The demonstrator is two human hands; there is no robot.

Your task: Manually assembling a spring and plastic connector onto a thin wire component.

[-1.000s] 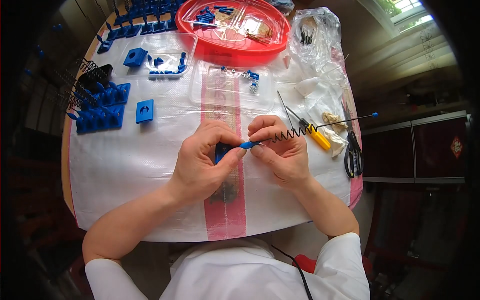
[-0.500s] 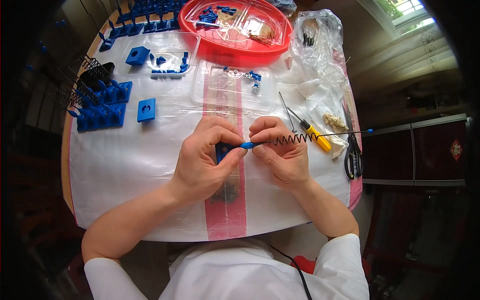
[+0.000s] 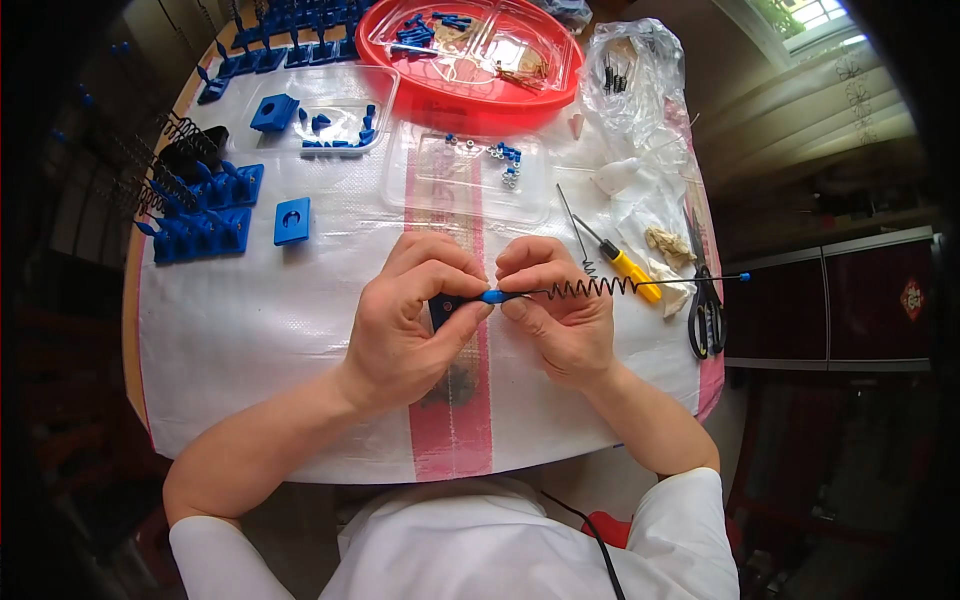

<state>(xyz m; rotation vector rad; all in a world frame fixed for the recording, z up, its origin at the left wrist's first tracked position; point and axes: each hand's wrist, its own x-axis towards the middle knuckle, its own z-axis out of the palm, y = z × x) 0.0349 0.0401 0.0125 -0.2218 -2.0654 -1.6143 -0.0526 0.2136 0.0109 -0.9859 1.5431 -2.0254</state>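
Note:
My left hand (image 3: 405, 315) pinches a blue plastic part (image 3: 493, 297) between thumb and fingertips, with its darker wide end tucked among the fingers. Out of that part runs a coiled black wire (image 3: 592, 288), which ends in a small blue tip (image 3: 744, 277) at the right. Close beside, my right hand (image 3: 562, 325) is closed on the wire near the blue part, thumb below and fingers above. The wire lies roughly level over the table. Whether the wire is fixed inside the blue part, I cannot tell.
Finished-looking blue stands (image 3: 205, 232) with coils line the left, beside a square blue base (image 3: 292, 221). Clear trays (image 3: 470, 195) hold small parts; a red basin (image 3: 480, 105) stands behind. At right lie a yellow-handled screwdriver (image 3: 636, 276), black scissors (image 3: 707, 320) and a plastic bag (image 3: 640, 75).
The coiled wire has shifted slightly to the right and its tip has dropped a little. Both hands keep their pinch in nearly the same place.

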